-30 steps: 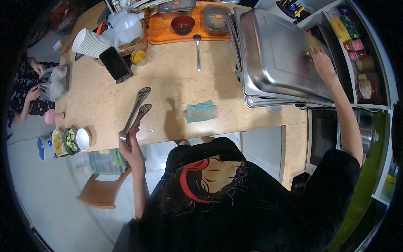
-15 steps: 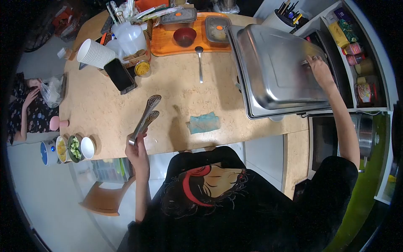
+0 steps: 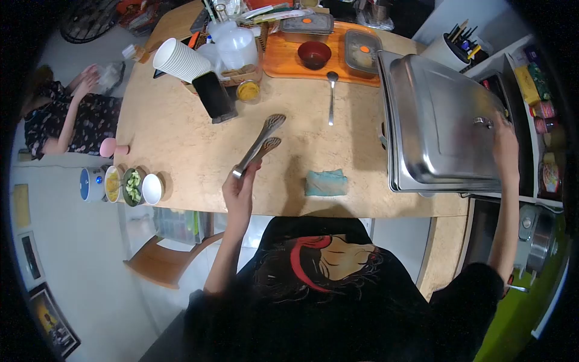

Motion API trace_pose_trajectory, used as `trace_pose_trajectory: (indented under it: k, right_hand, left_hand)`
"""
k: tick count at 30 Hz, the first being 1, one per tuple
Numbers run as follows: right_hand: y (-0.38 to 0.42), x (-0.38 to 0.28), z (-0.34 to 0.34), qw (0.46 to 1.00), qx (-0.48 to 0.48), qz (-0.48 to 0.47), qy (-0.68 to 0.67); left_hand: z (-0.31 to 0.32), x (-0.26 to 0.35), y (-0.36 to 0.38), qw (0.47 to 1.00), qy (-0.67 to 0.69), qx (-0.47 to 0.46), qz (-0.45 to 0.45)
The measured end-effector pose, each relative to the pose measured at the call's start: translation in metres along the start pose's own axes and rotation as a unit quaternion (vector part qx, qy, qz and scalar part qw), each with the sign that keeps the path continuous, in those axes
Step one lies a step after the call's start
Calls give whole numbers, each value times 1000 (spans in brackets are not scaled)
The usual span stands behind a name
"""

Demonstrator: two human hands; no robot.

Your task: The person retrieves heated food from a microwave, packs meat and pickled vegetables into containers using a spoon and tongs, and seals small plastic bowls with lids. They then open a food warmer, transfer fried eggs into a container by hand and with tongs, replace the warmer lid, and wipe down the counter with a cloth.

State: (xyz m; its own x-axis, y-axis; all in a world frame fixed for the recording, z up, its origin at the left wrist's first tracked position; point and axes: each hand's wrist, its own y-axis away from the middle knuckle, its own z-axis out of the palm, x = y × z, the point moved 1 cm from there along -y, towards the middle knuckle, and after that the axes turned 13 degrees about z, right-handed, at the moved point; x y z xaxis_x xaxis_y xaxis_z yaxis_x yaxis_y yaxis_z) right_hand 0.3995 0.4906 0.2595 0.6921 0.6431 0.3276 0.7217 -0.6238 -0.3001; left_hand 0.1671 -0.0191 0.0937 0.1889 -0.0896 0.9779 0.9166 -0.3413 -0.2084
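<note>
My left hand [image 3: 239, 190] is closed around the lower end of metal tongs [image 3: 260, 145], whose perforated tips are apart above the wooden table. On the right, a large steel chafing dish has its lid [image 3: 443, 120] down. My right hand [image 3: 505, 148] is at the lid's right edge, beside the small lid handle [image 3: 483, 122]; its fingers are too blurred to make out. A folded blue-green cloth [image 3: 326, 183] lies between my hands near the front edge. Behind it is a spoon [image 3: 332, 99].
An orange tray [image 3: 277, 60] holds lidded containers and a red bowl [image 3: 314, 55]. Stacked cups [image 3: 181, 59] and a phone [image 3: 213, 98] stand back left. Small bowls [image 3: 152, 189] line the front left edge. Another person [image 3: 72, 120] is at far left; shelves are at right.
My right hand has moved off the lid handle to the right, toward the lid's edge. The whole view has shifted. The other person's hands have risen from the plastic bag.
</note>
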Motion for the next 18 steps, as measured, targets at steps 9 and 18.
trace_pose_trajectory:
  k: [9, 18]
  right_hand:
    - [143, -60, -86, 944, 255, 95, -187]
    - [185, -3, -86, 950, 227, 188, -101]
  left_hand:
    - [90, -102, -171, 992, -104, -18, 75]
    - [119, -168, -237, 910, -363, -23, 200]
